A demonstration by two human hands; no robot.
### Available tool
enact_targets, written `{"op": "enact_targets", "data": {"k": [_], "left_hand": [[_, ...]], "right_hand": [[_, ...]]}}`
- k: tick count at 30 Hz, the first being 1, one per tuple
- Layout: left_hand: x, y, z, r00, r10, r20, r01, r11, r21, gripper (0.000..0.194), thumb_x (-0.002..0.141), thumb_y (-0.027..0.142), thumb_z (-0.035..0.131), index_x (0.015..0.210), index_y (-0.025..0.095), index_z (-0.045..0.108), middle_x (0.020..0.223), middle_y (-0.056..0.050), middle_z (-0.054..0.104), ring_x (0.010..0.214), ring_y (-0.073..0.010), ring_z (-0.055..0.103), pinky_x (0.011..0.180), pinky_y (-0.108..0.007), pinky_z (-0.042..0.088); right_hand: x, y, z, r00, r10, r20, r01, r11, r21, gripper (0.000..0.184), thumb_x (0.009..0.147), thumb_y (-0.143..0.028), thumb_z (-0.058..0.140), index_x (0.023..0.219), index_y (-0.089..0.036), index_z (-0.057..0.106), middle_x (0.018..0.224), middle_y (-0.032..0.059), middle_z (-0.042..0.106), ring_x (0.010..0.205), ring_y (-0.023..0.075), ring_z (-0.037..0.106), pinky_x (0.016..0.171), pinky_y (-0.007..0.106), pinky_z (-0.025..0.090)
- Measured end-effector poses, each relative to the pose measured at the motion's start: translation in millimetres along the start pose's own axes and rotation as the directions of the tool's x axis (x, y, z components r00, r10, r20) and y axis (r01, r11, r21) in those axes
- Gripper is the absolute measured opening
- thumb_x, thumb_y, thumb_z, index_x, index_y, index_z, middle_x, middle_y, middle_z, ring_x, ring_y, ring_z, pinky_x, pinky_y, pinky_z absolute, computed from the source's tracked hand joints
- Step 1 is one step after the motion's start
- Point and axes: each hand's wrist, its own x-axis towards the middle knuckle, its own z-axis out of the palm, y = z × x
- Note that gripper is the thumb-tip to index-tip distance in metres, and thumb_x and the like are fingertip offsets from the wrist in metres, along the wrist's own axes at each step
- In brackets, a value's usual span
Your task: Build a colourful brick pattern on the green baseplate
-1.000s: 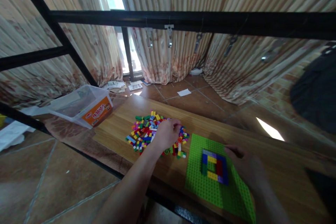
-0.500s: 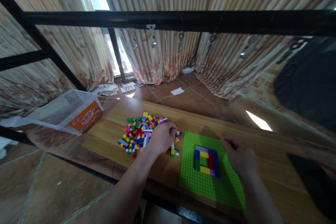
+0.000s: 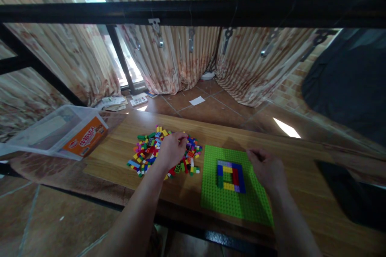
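My left hand (image 3: 172, 149) hangs over a loose heap of small toy building bricks (image 3: 148, 142), its thumb and fingers pinched together at the heap's far side. Whatever may sit between those fingertips is hidden. To the right lies a green studded baseplate (image 3: 212, 204). On it stands a square ring of bricks (image 3: 235, 176) in blue, yellow, red, green and lilac, with an opening in its middle. My right hand (image 3: 267, 166) is by the plate's upper right part, fingers curled and pressed together. I cannot make out anything in its grip.
A wooden board (image 3: 117, 140) carries the bricks and plate. At left stands a clear plastic box (image 3: 63, 128) with an orange label. A dark flat object (image 3: 343, 192) lies at right. A black metal rail (image 3: 193, 13) with hanging clips crosses above, before curtains (image 3: 169, 64).
The view has swung right, so the scene sits further left. My left hand has shifted a little leftward over the heap, uncovering bricks at its right. My right hand stays beside the plate.
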Motion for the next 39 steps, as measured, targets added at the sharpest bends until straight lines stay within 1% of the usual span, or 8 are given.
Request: {"op": "enact_targets", "data": {"k": [6,9,17,24,27,31,35,39], "left_hand": [[2.7,-9.9,-4.5,1.0,0.011,-0.011,-0.011,1.0,-0.006,0.021,0.085,0.017,0.052,0.092,0.016,0.073,0.078,-0.003,0.072,0.074,-0.0164,0.064,0.068,-0.023,0.047],[3.0,-11.7,-8.1,1.0,0.022,-0.018,-0.023,1.0,-0.013,0.022,0.086,0.016,0.053,0.095,0.016,0.073,0.079,-0.004,0.073,0.075,-0.0166,0.065,0.068,-0.024,0.047],[2.8,-11.6,-13.1,1.0,0.029,0.003,-0.029,0.999,0.022,0.022,0.086,0.016,0.052,0.092,0.015,0.073,0.081,-0.005,0.073,0.072,-0.0166,0.064,0.066,-0.024,0.045],[2.8,-16.9,-14.8,1.0,0.021,-0.02,-0.021,1.0,0.013,0.021,0.085,0.017,0.052,0.089,0.017,0.073,0.078,-0.004,0.073,0.07,-0.016,0.063,0.066,-0.024,0.045],[3.1,-17.6,-17.4,0.999,0.001,-0.032,-0.002,1.0,-0.017,0.022,0.084,0.017,0.053,0.091,0.017,0.073,0.081,-0.004,0.073,0.073,-0.0163,0.064,0.067,-0.023,0.045],[3.5,-18.5,-22.2,0.998,-0.039,-0.055,0.038,0.999,-0.009,0.024,0.083,0.016,0.052,0.092,0.015,0.074,0.075,-0.004,0.072,0.069,-0.0157,0.062,0.063,-0.023,0.043],[3.1,-20.1,-28.1,0.994,-0.078,-0.073,0.078,0.997,-0.004,0.024,0.083,0.015,0.05,0.088,0.014,0.074,0.069,-0.002,0.07,0.066,-0.0149,0.06,0.061,-0.022,0.041],[2.5,-20.8,-32.8,0.992,-0.078,-0.102,0.078,0.997,-0.004,0.025,0.083,0.014,0.05,0.088,0.013,0.074,0.071,-0.002,0.07,0.067,-0.0146,0.06,0.063,-0.022,0.042]], "right_hand": [[-0.4,-3.0,4.4,0.999,-0.042,-0.018,0.043,0.998,0.038,0.035,0.078,-0.044,0.053,0.084,-0.017,0.073,0.077,0.0084,0.074,0.072,0.0231,0.067,0.065,0.031,0.048],[-0.8,-3.4,7.6,0.998,-0.056,-0.012,0.056,0.998,0.041,0.033,0.078,-0.043,0.053,0.085,-0.018,0.073,0.079,0.008,0.074,0.073,0.0231,0.067,0.067,0.032,0.048],[-8.2,-18.4,20.1,0.99,-0.129,0.049,0.121,0.982,0.143,0.027,0.081,-0.041,0.053,0.083,-0.021,0.072,0.087,0.0056,0.074,0.083,0.0231,0.068,0.076,0.034,0.048],[-23.5,-37.6,42.5,0.965,-0.218,0.144,0.176,0.95,0.258,0.024,0.081,-0.038,0.054,0.087,-0.02,0.07,0.087,0.0049,0.074,0.081,0.0205,0.067,0.077,0.034,0.048],[-33.1,-45.5,54.3,0.937,-0.29,0.196,0.231,0.933,0.277,0.021,0.083,-0.033,0.053,0.089,-0.021,0.069,0.086,0.003,0.072,0.079,0.0183,0.066,0.076,0.031,0.048],[-42.8,-53.2,67.9,0.873,-0.403,0.274,0.333,0.904,0.267,0.018,0.085,-0.026,0.051,0.091,-0.023,0.067,0.09,0.0014,0.07,0.082,0.0169,0.064,0.077,0.031,0.047],[-50.5,-60.3,78.5,0.839,-0.455,0.299,0.387,0.885,0.259,0.016,0.086,-0.022,0.051,0.089,-0.023,0.067,0.091,0.0013,0.069,0.082,0.0163,0.063,0.077,0.03,0.047],[-61.9,-67.8,88.7,0.79,-0.517,0.33,0.457,0.855,0.246,0.011,0.085,-0.02,0.055,0.087,-0.023,0.065,0.086,0.0013,0.067,0.079,0.0164,0.062,0.074,0.03,0.047]]}}
